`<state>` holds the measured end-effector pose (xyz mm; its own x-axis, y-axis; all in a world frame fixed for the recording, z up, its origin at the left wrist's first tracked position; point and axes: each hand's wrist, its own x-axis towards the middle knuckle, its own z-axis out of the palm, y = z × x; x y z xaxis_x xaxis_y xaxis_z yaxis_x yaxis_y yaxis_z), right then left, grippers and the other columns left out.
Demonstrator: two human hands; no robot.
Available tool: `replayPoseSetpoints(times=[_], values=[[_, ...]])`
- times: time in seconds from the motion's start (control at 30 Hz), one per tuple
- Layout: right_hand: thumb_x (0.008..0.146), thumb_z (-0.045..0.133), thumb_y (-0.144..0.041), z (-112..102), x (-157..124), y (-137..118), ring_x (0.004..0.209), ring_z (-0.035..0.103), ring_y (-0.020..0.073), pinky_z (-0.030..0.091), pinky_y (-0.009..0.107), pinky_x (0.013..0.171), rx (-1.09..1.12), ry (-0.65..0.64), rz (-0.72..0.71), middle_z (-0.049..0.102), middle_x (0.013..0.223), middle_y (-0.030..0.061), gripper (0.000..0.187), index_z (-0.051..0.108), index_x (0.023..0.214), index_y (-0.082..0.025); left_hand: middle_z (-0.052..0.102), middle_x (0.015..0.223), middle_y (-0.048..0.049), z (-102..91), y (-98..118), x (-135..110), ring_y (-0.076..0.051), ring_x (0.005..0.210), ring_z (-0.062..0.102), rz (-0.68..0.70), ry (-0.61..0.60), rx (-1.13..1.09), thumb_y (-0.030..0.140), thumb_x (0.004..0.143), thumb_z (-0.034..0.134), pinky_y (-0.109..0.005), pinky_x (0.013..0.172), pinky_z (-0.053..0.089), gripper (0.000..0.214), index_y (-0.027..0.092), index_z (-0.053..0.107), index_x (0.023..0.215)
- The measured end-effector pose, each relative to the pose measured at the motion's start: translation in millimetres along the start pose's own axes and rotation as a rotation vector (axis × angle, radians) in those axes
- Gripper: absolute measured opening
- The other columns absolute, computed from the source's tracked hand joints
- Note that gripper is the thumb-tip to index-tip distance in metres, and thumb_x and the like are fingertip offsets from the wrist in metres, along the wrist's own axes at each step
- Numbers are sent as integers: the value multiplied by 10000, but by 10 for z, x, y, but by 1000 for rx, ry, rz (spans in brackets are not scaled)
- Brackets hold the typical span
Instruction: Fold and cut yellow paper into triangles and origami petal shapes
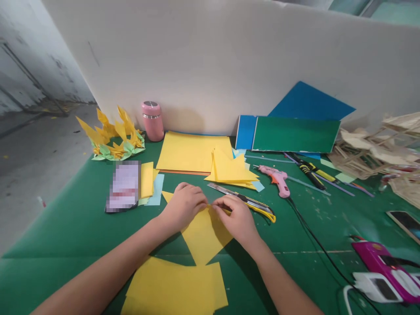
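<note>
A yellow paper triangle (204,236) lies on the green table (75,227), point toward me. My left hand (183,205) rests curled on its upper left part, fingers pressed on the paper. My right hand (238,218) pinches the paper's top edge where the two hands meet. Loose yellow sheets (177,286) lie nearer to me, under the triangle's tip. A yellow utility knife (252,203) and a steel ruler lie just behind my right hand.
Folded yellow triangles (229,170) sit on a yellow sheet stack (190,151). A pink glue gun (278,178) with a black cord, a pink bottle (152,120), paper flowers (113,140), blue and green card (295,133), a phone (124,186), wooden models (370,148).
</note>
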<state>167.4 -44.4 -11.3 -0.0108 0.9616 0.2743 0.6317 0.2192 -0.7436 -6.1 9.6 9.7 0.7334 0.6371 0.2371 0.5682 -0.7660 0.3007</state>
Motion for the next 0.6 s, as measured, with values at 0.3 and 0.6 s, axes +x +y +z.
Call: replayPoseSetpoints(times=[0.3,0.6], values=[[797,595,-317,-374,46,44,689,593,190,464,311,658,220,233,3,654,702,29,182,629,657,-206,665,771,-8,-508,26,-13,-186,771,579,12,140,-42,184,900,491,-353,754,408,205,189,639,759],[724,670,-607,-352,-19,209,1236,491,276,446,437,979,485,-41,-70,490,1376,113,675,464,1278,-282,547,794,-9,-558,-89,-118,-150,750,548,-118,643,-362,290,856,586,-290,664,481,130,241,692,800]])
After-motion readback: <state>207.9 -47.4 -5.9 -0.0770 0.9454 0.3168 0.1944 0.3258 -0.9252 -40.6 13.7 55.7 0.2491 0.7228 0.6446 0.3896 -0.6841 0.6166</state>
